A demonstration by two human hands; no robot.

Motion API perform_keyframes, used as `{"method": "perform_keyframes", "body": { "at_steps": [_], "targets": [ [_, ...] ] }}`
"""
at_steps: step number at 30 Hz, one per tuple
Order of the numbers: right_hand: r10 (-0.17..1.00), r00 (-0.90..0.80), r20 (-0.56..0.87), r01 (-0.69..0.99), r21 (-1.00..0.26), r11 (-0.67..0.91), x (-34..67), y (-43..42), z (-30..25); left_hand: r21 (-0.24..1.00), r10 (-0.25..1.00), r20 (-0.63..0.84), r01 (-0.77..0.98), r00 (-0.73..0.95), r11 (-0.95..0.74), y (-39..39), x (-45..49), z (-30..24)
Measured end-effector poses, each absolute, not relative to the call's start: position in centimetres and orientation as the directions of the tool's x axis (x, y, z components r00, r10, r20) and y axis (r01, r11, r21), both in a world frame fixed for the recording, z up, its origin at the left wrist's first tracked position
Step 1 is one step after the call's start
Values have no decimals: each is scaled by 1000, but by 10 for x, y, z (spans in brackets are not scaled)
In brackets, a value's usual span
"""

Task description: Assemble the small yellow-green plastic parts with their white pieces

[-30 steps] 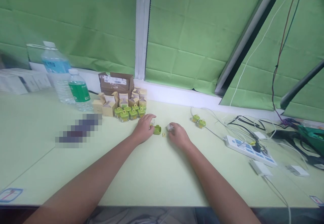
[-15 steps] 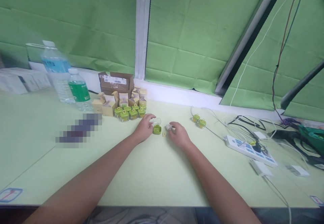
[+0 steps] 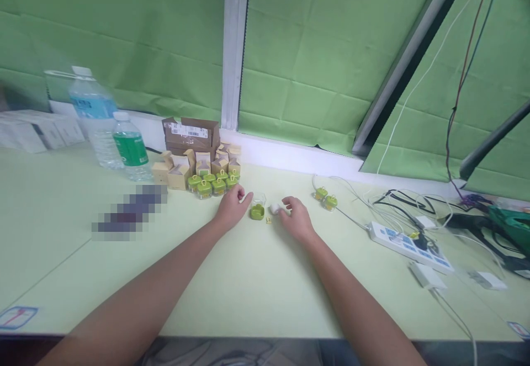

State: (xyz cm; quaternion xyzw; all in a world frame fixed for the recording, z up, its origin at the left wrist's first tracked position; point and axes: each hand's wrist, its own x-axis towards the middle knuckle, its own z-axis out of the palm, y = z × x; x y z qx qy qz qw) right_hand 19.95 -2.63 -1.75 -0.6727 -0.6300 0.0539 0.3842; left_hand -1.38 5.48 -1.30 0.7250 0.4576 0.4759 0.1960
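Observation:
My left hand is open, its thumb held away from the fingers, and holds nothing. Just right of it a small clear plastic box stands on the table behind a green lid. The lid lies with its hollow side up. A tiny yellow ring-shaped handle lies to the lid's right. My right hand is open beside a small white rounded piece; its thumb is close to the piece, and I cannot tell whether they touch.
Several green-lidded clear boxes stand by small cardboard boxes and a brown carton. Two water bottles are at left. Two more green-lidded boxes, a power strip and tangled cables lie at right.
My left hand has drawn left, away from the clear box. The fingers of my right hand have opened and come off the white piece, which stays on the table.

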Motion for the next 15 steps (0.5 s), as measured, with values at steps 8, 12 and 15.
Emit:
{"method": "perform_keyframes", "body": {
  "at_steps": [8, 12, 15],
  "targets": [
    [946, -106, 308, 821, -510, 258, 187, -34, -12, 712, 834, 454, 435, 315, -552, 47, -6, -17],
    [940, -176, 291, 826, -475, 302, 183, -35, -14, 691, 846, 425, 489, 322, -533, 47, -9, -22],
    [941, -179, 288, 817, -489, 305, 184, -35, -13, 666, 855, 424, 538, 298, -517, 50, -13, -20]
  ]
}}
